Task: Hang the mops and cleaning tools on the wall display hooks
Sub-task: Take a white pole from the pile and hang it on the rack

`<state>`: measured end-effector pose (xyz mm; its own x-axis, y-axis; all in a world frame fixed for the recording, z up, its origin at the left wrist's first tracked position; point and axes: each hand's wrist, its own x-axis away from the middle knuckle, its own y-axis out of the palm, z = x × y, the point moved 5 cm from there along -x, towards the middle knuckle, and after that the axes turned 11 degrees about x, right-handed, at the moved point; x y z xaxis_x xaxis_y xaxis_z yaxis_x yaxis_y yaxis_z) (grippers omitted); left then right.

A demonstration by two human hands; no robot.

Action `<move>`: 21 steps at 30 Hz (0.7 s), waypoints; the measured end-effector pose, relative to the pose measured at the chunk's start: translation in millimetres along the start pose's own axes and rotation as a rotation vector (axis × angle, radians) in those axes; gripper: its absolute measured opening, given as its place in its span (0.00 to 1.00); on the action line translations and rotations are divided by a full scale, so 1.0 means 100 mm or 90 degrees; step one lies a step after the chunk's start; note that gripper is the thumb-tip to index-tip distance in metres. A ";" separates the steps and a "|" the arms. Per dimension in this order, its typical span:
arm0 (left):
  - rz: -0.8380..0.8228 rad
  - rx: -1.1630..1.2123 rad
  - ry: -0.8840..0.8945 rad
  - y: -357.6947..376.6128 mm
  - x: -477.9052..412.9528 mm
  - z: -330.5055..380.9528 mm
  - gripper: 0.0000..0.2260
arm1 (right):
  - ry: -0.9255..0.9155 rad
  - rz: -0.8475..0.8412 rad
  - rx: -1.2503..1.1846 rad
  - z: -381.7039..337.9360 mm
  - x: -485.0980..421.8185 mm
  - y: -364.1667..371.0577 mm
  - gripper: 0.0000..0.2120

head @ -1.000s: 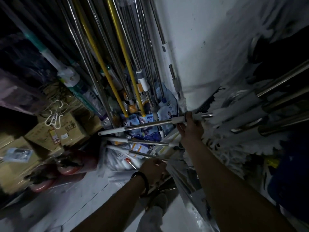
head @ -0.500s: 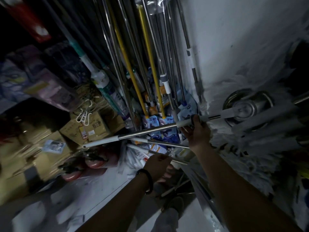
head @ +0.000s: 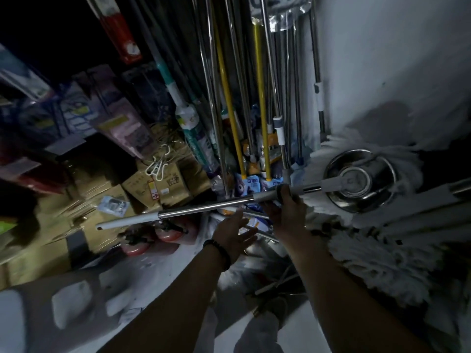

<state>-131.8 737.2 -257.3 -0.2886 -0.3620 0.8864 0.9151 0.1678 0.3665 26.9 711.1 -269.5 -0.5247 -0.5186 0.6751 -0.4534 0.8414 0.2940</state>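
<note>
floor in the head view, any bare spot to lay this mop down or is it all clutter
Bare: the pale floor at lower left, bordered by the cardboard boxes, the red cylinders and the left forearm. Crowded: the corner of upright poles, the blue packets behind the held mop handle, and the mop heads at right.

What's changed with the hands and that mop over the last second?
The left hand has moved up and opened from a curl. It is now palm up just beneath the mop handle, and I cannot tell whether it touches it. The right hand keeps its grip at the grey collar, and the handle stays roughly horizontal.
</note>
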 end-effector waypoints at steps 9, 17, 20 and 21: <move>-0.078 0.228 0.007 -0.37 0.27 0.37 0.26 | -0.023 -0.085 0.030 0.37 0.80 0.70 0.17; -0.141 0.245 0.089 -0.69 0.73 0.61 0.19 | -0.040 -0.011 0.379 0.28 1.51 0.80 0.25; -0.151 0.234 0.114 -0.68 0.99 0.65 0.19 | -0.049 0.006 0.698 0.07 1.80 0.68 0.36; -0.148 0.219 0.119 -0.64 1.11 0.66 0.18 | -0.086 0.036 0.826 -0.05 1.90 0.65 0.36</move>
<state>-241.3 746.6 -163.6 -0.3903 -0.5796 0.7153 0.6764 0.3465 0.6499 -98.4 668.6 -118.6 -0.5989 -0.5628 0.5696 -0.7494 0.1433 -0.6464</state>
